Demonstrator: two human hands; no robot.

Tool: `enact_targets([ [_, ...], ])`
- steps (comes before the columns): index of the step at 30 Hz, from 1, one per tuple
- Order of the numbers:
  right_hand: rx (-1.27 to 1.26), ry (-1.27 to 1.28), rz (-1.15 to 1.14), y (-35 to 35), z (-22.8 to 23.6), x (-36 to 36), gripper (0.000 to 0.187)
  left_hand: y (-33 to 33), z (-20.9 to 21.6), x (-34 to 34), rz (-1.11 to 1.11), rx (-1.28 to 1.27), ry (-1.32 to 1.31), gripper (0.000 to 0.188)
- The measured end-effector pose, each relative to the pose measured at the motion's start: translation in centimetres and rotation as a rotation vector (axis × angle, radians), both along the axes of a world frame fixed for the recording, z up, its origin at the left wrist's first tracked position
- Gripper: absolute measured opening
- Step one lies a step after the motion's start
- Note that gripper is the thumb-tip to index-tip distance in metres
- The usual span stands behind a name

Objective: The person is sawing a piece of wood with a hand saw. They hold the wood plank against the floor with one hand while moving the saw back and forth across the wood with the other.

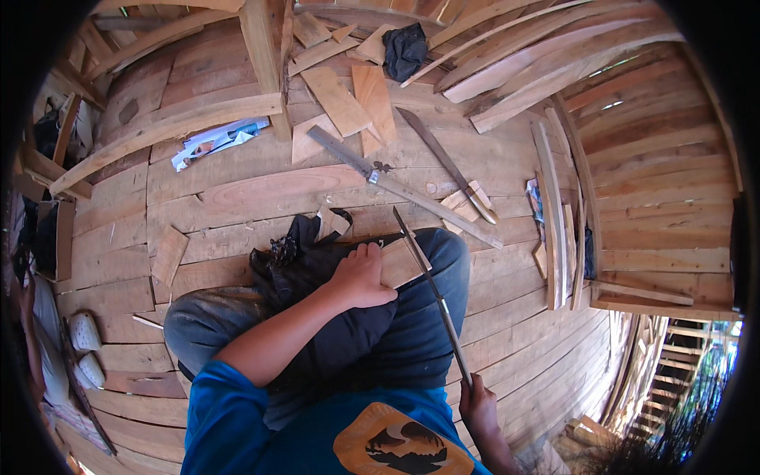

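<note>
I sit cross-legged on a plank floor, a black cloth bundle (340,328) in my lap. My left hand (360,277) is closed on the near end of a short wooden block (400,264), pressing it down over my right thigh. In my right hand (477,402), low at the right, is the rear end of a long, slender knife (450,323). The knife points up and left, its dark, narrow blade crossing the block's right end. I cannot tell whether the edge bites into the wood.
A machete (443,157) lies ahead, beside a long flat strip with a grey upper half (340,152). Several board offcuts (335,101) and a black crumpled bag (405,51) are beyond. Planks (548,214) lie at the right, a wooden frame (170,138) stands far left, and white footwear (85,331) is at the left.
</note>
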State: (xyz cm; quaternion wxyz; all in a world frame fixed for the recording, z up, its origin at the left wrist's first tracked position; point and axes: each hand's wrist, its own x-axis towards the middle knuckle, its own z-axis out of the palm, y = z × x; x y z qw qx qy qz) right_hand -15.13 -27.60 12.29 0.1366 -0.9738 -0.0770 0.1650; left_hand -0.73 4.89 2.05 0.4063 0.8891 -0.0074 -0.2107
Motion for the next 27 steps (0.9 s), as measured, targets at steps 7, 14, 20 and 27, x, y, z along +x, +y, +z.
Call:
enact_targets([
  [7,-0.032,0.083,-0.006,0.5,1.2,0.5,0.015,-0.3,0.1,0.1,0.044,-0.006,-0.010,0.074],
  [14,-0.137,0.108,-0.018,2.2,1.5,1.3,0.013,-0.4,0.1,-0.1,0.041,0.026,-0.064,0.069],
  [20,-0.204,0.160,0.025,3.2,2.9,3.1,0.013,-1.1,-0.3,-0.8,0.064,0.055,-0.155,0.070],
  [27,-0.267,0.201,-0.015,3.1,5.7,1.3,0.014,-1.0,-0.9,-0.5,0.090,0.044,-0.101,0.072],
])
